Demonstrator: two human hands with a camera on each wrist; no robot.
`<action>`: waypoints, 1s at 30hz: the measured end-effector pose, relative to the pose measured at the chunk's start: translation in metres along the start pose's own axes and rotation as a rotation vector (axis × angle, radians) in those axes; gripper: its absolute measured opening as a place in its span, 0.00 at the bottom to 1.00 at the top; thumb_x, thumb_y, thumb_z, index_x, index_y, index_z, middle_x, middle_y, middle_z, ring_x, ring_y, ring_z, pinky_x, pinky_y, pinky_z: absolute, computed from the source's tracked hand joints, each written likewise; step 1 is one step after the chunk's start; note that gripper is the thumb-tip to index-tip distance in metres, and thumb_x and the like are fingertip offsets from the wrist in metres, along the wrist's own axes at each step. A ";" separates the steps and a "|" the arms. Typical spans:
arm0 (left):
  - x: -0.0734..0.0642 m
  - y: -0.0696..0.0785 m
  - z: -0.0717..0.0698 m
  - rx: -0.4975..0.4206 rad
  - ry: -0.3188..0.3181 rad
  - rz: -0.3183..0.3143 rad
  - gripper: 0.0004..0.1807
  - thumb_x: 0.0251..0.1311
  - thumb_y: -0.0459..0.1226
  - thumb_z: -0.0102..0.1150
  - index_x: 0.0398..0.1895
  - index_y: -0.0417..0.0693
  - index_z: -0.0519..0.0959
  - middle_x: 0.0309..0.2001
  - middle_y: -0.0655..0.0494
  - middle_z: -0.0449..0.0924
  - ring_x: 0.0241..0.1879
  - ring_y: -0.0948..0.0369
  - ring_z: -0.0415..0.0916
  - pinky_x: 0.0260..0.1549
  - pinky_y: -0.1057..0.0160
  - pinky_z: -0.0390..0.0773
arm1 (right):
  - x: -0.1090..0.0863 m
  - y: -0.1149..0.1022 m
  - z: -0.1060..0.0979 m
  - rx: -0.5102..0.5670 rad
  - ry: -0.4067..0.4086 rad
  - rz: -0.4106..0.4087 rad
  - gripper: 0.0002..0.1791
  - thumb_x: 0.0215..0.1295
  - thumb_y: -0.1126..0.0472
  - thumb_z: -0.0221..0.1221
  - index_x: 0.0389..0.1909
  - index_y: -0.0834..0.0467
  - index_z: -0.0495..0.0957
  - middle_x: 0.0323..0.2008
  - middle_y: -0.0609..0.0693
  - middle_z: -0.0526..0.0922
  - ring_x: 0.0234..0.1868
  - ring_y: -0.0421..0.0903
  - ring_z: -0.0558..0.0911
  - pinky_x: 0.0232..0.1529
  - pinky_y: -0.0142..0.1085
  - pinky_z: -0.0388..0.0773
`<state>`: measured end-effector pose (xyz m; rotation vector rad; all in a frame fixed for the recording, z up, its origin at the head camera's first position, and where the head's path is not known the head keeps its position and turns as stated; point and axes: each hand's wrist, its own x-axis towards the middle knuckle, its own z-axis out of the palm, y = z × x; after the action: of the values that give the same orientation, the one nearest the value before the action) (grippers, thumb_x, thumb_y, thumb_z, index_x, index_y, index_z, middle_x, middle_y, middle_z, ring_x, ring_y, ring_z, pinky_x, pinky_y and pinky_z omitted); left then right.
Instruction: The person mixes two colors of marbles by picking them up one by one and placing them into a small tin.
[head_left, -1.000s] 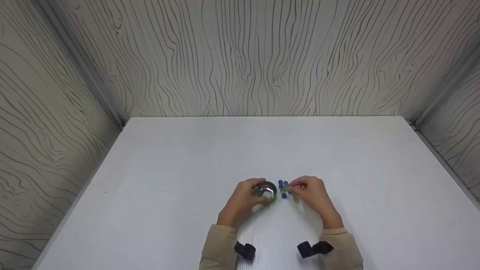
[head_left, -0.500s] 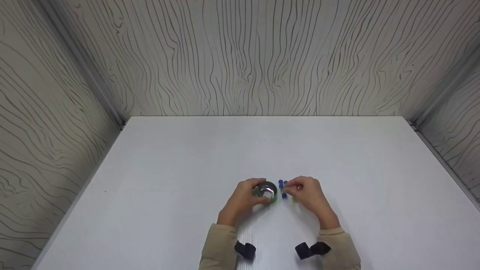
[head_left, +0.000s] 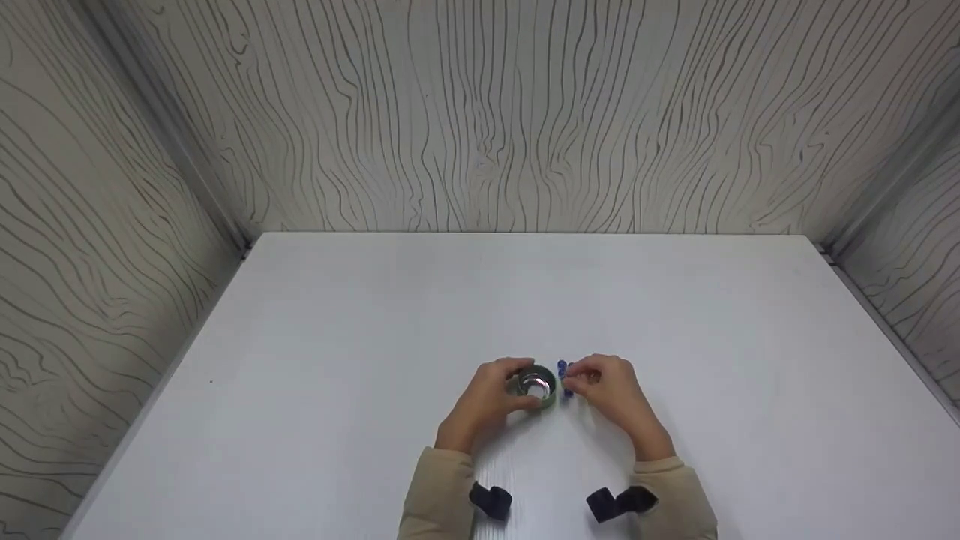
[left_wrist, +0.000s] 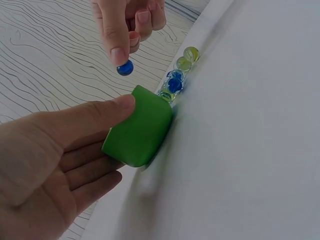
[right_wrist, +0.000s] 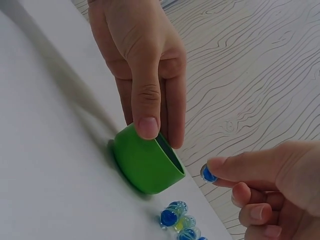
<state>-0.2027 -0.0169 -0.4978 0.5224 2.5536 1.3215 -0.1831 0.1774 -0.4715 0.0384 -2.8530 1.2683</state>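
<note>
My left hand (head_left: pixel 480 401) grips a small green bowl (right_wrist: pixel 142 165) with a shiny silver inside, thumb on the near side and fingers round the far side. The bowl stands upright on the white table. My right hand (head_left: pixel 611 386) pinches a blue glass marble (left_wrist: pixel 125 68) between thumb and forefinger, its other fingers curled. That marble is close beside the bowl's rim and raised above the table in the right wrist view. Several blue marbles (right_wrist: pixel 169 217) and yellow-green marbles (left_wrist: pixel 184 63) lie clustered just right of the bowl, partly hidden by my right hand in the head view.
The white table (head_left: pixel 360 322) stretches out around both hands. Behind it rises a wood-grain patterned panel (head_left: pixel 480 120), with similar panels at the left and right sides. Beige sleeves (head_left: pixel 439 491) carry dark wrist-worn cameras.
My right hand has moved left from over the marbles toward the bowl, pinching a blue marble. My left hand and the bowl have barely shifted.
</note>
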 end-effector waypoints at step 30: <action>-0.001 0.000 0.001 -0.005 -0.020 0.034 0.34 0.52 0.37 0.70 0.63 0.39 0.72 0.59 0.45 0.79 0.62 0.51 0.75 0.66 0.54 0.74 | 0.000 -0.002 0.009 -0.014 0.003 -0.047 0.04 0.52 0.68 0.68 0.30 0.62 0.86 0.29 0.53 0.86 0.27 0.38 0.70 0.27 0.24 0.66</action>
<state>-0.2010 -0.0168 -0.4977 0.5783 2.5357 1.3267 -0.1833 0.1698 -0.4759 0.1021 -2.8406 1.2387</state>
